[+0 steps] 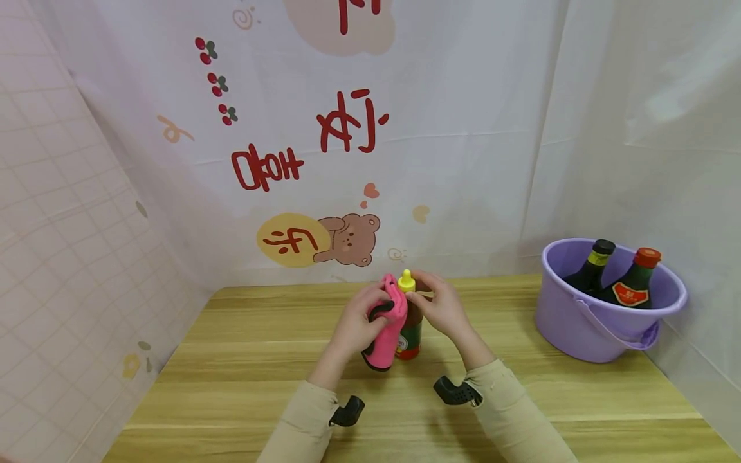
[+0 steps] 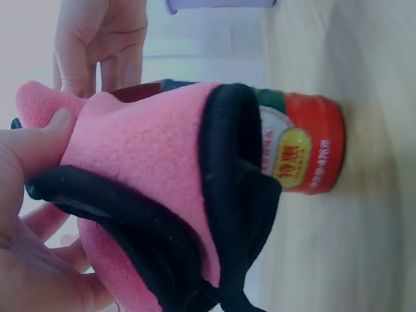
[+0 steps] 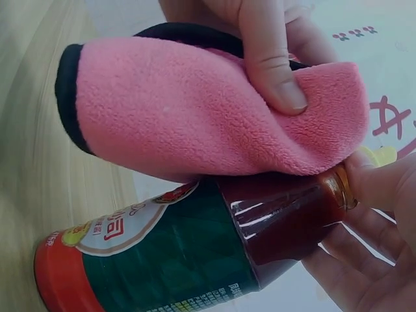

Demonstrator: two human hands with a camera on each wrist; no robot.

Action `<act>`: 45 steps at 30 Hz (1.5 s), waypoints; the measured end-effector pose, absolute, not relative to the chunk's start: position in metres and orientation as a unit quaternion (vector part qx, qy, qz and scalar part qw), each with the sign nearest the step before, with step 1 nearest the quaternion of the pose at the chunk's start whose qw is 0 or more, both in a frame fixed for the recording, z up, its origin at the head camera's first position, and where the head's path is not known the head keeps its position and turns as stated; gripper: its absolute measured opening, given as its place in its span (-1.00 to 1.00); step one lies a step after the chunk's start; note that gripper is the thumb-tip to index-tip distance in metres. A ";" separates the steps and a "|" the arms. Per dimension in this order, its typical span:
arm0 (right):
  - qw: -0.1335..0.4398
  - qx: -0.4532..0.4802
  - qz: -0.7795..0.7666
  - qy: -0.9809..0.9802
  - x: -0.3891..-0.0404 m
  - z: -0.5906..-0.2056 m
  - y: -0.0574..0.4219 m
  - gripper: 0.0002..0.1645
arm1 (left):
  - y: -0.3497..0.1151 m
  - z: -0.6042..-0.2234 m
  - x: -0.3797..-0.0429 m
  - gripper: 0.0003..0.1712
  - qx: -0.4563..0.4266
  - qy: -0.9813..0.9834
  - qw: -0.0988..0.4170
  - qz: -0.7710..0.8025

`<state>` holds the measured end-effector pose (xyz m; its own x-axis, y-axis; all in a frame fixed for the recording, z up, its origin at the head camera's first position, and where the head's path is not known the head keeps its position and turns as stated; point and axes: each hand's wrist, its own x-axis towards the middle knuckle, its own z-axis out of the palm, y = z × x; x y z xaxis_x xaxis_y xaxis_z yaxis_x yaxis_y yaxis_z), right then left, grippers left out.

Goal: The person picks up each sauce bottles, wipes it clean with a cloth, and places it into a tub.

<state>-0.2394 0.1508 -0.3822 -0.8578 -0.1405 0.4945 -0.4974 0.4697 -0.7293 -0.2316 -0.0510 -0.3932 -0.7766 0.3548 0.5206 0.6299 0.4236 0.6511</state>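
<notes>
A sauce bottle (image 1: pixel 411 334) stands upright on the wooden table, with dark red-brown contents, a green and red label and a pointed yellow cap (image 1: pixel 406 281). My right hand (image 1: pixel 444 307) holds it at the neck, thumb and fingers around it just below the cap. A folded pink cloth (image 1: pixel 384 346) with black edging is gripped near its top by my left hand (image 1: pixel 360 316), thumb on one side. In the right wrist view the cloth (image 3: pixel 162 104) lies against the bottle's shoulder (image 3: pixel 279 221) and upper label. The left wrist view shows it covering much of the bottle.
A purple bucket (image 1: pixel 570 337) stands at the right side of the table (image 1: pixel 260 360). Inside it lean a dark bottle with a black cap (image 1: pixel 604 247) and another with a red cap (image 1: pixel 647 257). A printed white curtain (image 1: pixel 463 161) hangs behind the table.
</notes>
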 end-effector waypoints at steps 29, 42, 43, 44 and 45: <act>0.189 0.180 0.467 -0.845 -0.238 -0.382 0.150 -0.49 | -0.049 -0.441 -0.216 -0.70 -0.159 -0.822 0.150 -0.526; 0.196 0.181 0.460 -0.847 -0.239 -0.384 0.150 -0.50 | -0.047 -0.456 -0.221 -0.73 -0.116 -0.853 0.118 -0.495; 0.195 0.181 0.461 -0.847 -0.239 -0.384 0.150 -0.50 | -0.047 -0.456 -0.222 -0.72 -0.114 -0.858 0.117 -0.487; 0.194 0.180 0.462 -0.846 -0.239 -0.384 0.150 -0.50 | -0.047 -0.457 -0.223 -0.71 -0.110 -0.863 0.113 -0.480; 0.192 0.179 0.463 -0.846 -0.240 -0.384 0.150 -0.49 | -0.047 -0.458 -0.224 -0.70 -0.106 -0.869 0.108 -0.471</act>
